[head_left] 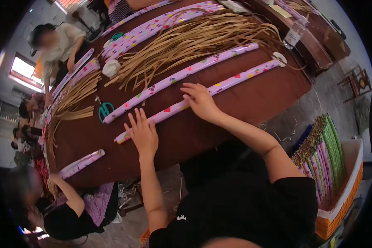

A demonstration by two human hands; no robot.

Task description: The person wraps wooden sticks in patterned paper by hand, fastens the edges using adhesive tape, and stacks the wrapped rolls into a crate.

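Note:
A long lilac tube-shaped roll with a colourful pattern (244, 76) lies slantwise on the brown-covered table (252, 101) in front of me. My left hand (143, 134) rests on it near its left end, fingers spread. Further along, my right hand (200, 102) lies over the same roll with its fingers stretched out and apart. Neither hand is wrapped round anything. A second matching roll (182, 74) lies just beyond, roughly parallel. Scissors with teal handles (106, 111) are by that roll's left end. A flat white ring (279, 60) sits at the nearer roll's right end.
Brown flat strips (186, 37) are heaped behind the rolls, with more patterned rolls (132, 39) past them. A clear bottle (293, 36) stands far right. Co-workers sit at left; one person's hand (53, 180) is at a short roll (82, 163). An orange basket (339, 213) holds patterned bundles.

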